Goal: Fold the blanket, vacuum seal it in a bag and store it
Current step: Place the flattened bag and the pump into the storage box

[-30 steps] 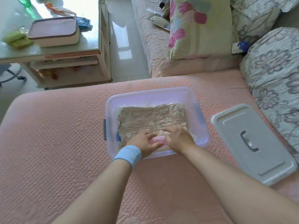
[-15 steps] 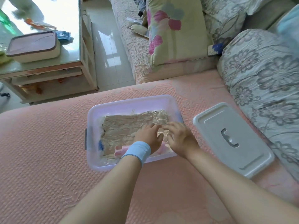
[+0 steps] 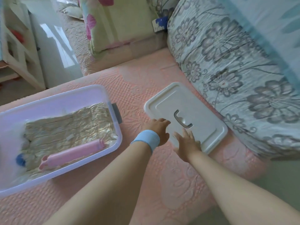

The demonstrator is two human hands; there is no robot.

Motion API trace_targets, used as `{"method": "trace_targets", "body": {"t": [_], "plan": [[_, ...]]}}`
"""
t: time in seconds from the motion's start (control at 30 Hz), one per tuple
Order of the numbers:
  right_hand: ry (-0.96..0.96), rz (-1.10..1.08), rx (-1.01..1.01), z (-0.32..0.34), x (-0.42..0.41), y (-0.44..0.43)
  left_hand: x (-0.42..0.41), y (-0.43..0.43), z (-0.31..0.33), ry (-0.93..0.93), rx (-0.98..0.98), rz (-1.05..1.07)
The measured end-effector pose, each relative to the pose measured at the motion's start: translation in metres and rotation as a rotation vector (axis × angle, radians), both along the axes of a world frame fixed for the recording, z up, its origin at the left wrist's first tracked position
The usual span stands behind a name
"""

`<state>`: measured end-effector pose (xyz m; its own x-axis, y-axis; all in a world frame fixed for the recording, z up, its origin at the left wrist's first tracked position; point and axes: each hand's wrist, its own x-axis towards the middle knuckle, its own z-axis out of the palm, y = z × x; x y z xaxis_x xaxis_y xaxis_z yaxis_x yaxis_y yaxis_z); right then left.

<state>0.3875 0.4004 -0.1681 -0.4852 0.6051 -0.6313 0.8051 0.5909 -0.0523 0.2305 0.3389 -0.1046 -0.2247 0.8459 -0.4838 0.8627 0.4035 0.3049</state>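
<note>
The vacuum-sealed blanket (image 3: 68,127), flat, crinkled and beige in its bag, lies inside a clear plastic storage box (image 3: 100,93) at the left. A pink sealing clip (image 3: 73,154) and a blue valve (image 3: 20,161) sit at the bag's near edge. The box's white lid (image 3: 201,114) lies flat on the pink bed cover to the right. My left hand (image 3: 159,129), with a blue wristband, reaches the lid's near left edge. My right hand (image 3: 186,143) hovers with fingers spread over the lid's near corner. Neither holds anything.
The pink quilted bed cover (image 3: 162,184) carries everything. A grey floral quilt (image 3: 235,70) is piled at the right, close against the lid. A floral pillow (image 3: 120,18) leans on the sofa behind. A white table (image 3: 17,51) stands at the far left.
Both hands left the sealed bag in the box and moved right to the lid. The view swung right, so the box now sits at the left.
</note>
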Motion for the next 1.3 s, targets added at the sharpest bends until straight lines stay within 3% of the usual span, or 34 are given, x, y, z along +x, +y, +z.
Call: {"method": "trace_targets", "body": {"t": [0.1, 0.23, 0.47, 0.67, 0.73, 0.83, 1.1, 1.3], "plan": [[-0.076, 0.027, 0.013, -0.022, 0.016, 0.006, 0.014, 0.002, -0.028, -0.005, -0.133, -0.007], [-0.045, 0.077, 0.052, -0.031, 0.03, 0.016, 0.021, -0.002, -0.043, -0.001, -0.156, -0.015], [0.006, 0.138, 0.179, 0.003, 0.01, 0.01, 0.018, 0.003, -0.03, 0.053, -0.015, -0.013], [0.351, 0.172, 0.309, 0.073, -0.025, 0.032, -0.015, 0.009, 0.023, 0.3, 0.25, -0.021], [0.505, 0.306, 0.402, 0.094, -0.04, 0.032, -0.031, 0.005, 0.05, 0.377, 0.403, 0.043], [0.574, 0.513, 0.553, 0.119, -0.066, 0.018, -0.057, -0.011, 0.085, 0.435, 0.487, 0.171], [0.768, 0.8, 0.631, 0.159, -0.156, -0.064, -0.132, -0.117, 0.142, 0.467, 0.326, 0.427], [0.847, 1.03, 0.503, 0.139, -0.195, -0.133, -0.163, -0.22, 0.114, 0.33, 0.038, 0.511]]}}
